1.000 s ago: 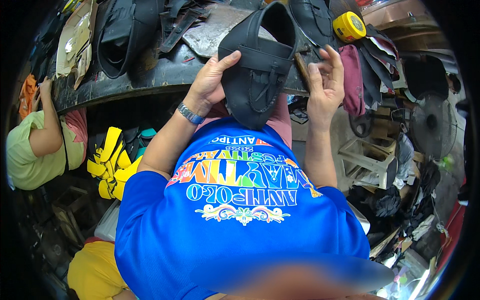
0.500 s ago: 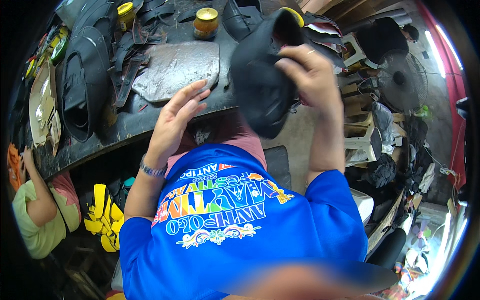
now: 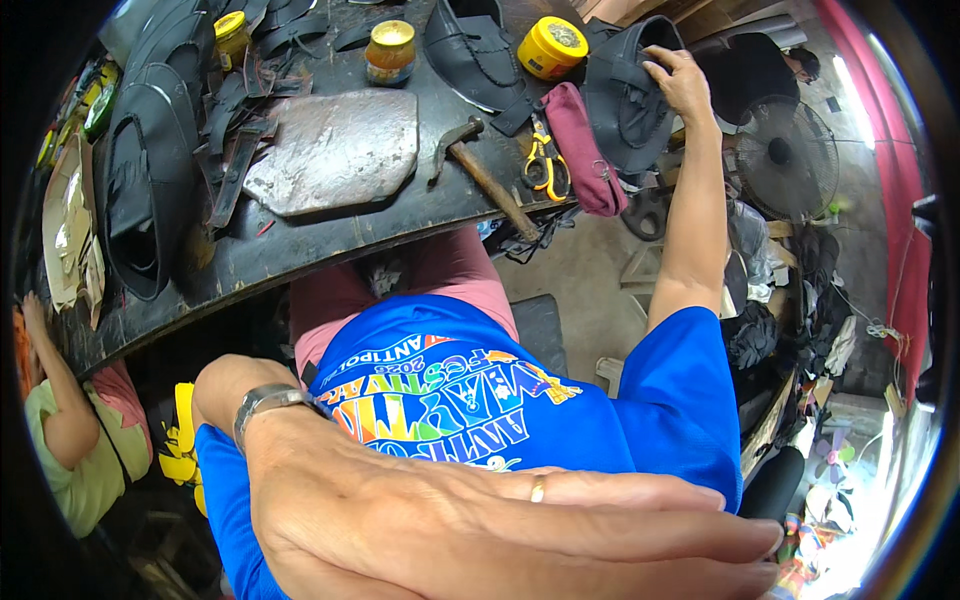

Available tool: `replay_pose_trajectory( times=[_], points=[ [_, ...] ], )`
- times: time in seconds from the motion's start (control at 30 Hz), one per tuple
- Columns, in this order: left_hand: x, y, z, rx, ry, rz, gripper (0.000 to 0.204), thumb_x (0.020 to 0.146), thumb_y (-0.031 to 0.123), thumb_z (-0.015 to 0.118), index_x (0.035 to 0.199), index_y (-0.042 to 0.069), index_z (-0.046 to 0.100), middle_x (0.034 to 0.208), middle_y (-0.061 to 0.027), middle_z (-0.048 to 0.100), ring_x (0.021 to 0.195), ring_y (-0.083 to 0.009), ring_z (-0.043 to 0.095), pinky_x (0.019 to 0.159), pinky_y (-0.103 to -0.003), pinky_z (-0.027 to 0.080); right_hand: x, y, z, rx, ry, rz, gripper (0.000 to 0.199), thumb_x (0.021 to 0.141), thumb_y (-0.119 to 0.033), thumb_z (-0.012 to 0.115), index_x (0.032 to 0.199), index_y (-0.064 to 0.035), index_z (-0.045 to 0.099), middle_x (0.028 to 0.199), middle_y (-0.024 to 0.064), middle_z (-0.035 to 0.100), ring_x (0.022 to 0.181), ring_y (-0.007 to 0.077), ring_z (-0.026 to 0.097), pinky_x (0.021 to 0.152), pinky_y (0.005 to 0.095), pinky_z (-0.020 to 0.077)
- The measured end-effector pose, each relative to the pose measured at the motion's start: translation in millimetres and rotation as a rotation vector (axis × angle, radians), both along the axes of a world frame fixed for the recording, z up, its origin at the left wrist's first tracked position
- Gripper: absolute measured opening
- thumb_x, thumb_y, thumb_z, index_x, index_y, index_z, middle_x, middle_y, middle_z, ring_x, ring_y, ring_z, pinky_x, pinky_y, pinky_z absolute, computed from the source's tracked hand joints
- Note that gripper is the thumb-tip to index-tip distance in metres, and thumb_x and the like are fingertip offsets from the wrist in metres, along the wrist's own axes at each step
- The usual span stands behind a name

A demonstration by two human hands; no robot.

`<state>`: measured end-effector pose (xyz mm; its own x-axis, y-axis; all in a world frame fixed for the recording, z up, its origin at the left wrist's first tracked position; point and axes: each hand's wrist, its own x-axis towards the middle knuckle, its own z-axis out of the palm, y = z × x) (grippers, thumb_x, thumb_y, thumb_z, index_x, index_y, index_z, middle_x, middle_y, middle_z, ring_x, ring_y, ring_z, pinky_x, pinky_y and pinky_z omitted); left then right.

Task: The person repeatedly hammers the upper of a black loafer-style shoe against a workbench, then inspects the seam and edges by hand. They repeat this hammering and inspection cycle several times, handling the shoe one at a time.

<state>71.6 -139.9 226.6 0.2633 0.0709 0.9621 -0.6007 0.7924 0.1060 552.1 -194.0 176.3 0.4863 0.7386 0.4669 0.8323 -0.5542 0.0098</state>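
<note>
1. Black leather shoe upper (image 3: 628, 95): matte, domed, with a dark opening at its top; it stands at the right end of the dark, scuffed workbench (image 3: 300, 245).
2. Right hand (image 3: 680, 82): arm stretched out, fingers curled over the upper's top rim, touching it.
3. Left hand (image 3: 500, 530): flat, fingers together and extended, holding nothing, close under the camera; ring and metal wristwatch (image 3: 262, 402) visible.
4. Nearby: maroon cloth pouch (image 3: 590, 150), yellow-handled scissors (image 3: 545, 160), wooden-handled hammer (image 3: 485, 175), worn grey slab (image 3: 335, 150).
5. Change: half a second ago the upper was held above the bench; now it rests there, and the left hand has left the bench edge.
</note>
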Motion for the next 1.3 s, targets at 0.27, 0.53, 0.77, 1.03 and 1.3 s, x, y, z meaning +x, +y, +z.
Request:
replay_pose_trajectory(
  times=[0.27,0.53,0.77,1.03,1.3],
  points=[
    [-7.3,16.4,9.2,0.053,0.118,0.097,0.066,0.097,0.045,0.044,0.107,-0.020,0.044,0.109,-0.0359,0.048,0.106,-0.0405,0.056,0.104,-0.042,0.040,-113.5,67.4,-43.7,0.182,0.314,0.428,0.030,0.087,-0.030,0.073,0.110,-0.0112,0.073,0.092,0.0119,0.073,0.083,0.0268,0.069,0.076,0.0347,0.0535],
    [-16.8,42.2,16.6,0.100,0.304,0.375,0.035,0.095,0.030,0.055,0.095,-0.005,0.055,0.093,-0.0195,0.058,0.096,-0.0298,0.058,0.100,-0.042,0.041,-94.5,194.7,-113.4,0.221,0.198,0.309,0.063,0.081,-0.040,0.077,0.135,-0.0120,0.059,0.129,0.0258,0.061,0.120,0.0362,0.059,0.103,0.0411,0.0465],
    [-12.8,112.8,-46.8,0.217,0.943,0.641,0.006,0.093,0.002,0.065,0.096,-0.001,0.069,0.099,-0.0096,0.070,0.096,-0.0160,0.063,0.090,-0.031,0.048,-76.1,231.4,-145.8,0.204,0.312,0.229,0.030,0.078,-0.029,0.079,0.091,-0.0054,0.065,0.096,0.0204,0.068,0.095,0.0384,0.065,0.082,0.0454,0.0521],
    [15.6,156.4,-134.5,0.165,1.215,1.230,0.023,0.095,0.006,0.065,0.117,0.002,0.067,0.121,-0.0100,0.066,0.116,-0.0162,0.059,0.103,-0.031,0.044,-151.7,196.7,-61.7,0.927,0.617,0.544,0.019,0.084,-0.009,0.075,0.090,-0.0014,0.059,0.077,0.0035,0.057,0.073,0.0112,0.052,0.067,0.0280,0.0462],
    [20.6,193.9,-157.6,-0.327,1.142,0.826,0.035,0.100,0.014,0.060,0.133,0.002,0.057,0.132,-0.0102,0.062,0.121,-0.0211,0.060,0.106,-0.035,0.045,-300.3,147.3,-42.7,0.625,0.448,0.923,0.027,0.078,-0.016,0.084,0.093,-0.0023,0.068,0.084,0.0103,0.064,0.075,0.0202,0.064,0.067,0.0310,0.0510]
  ],
)
